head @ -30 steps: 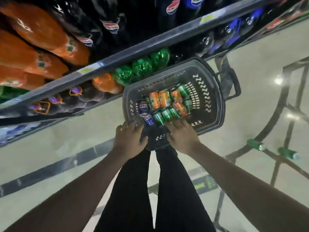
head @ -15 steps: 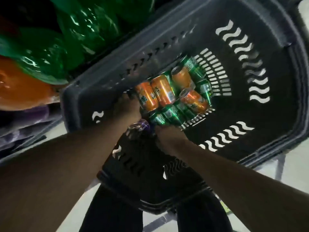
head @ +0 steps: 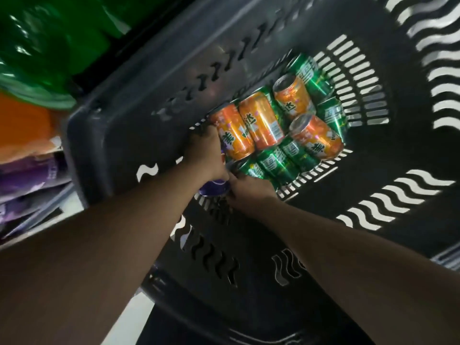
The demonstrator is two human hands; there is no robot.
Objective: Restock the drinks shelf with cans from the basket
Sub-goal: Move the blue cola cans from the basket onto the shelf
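The dark grey basket (head: 139, 113) fills the view. On its floor lie several orange cans (head: 258, 120) and green cans (head: 276, 163). My left hand (head: 206, 155) reaches down at the left end of the pile, against the leftmost orange can (head: 234, 135). Its fingers curl over a blue can, of which only a sliver (head: 223, 146) shows. My right hand (head: 251, 192) is just below it, its fingers curled on another blue can (head: 214, 188) that lies between my two wrists. Most of both blue cans is hidden.
Big green bottles (head: 44, 46) and orange bottles (head: 22, 130) stand on the shelf at the upper left, with purple packs (head: 27, 180) below them. Pale floor (head: 129, 319) shows under the basket's near rim.
My head has dropped close over the basket, which now fills the view. Both hands went from its near rim down onto the blue cans at the left end of the pile.
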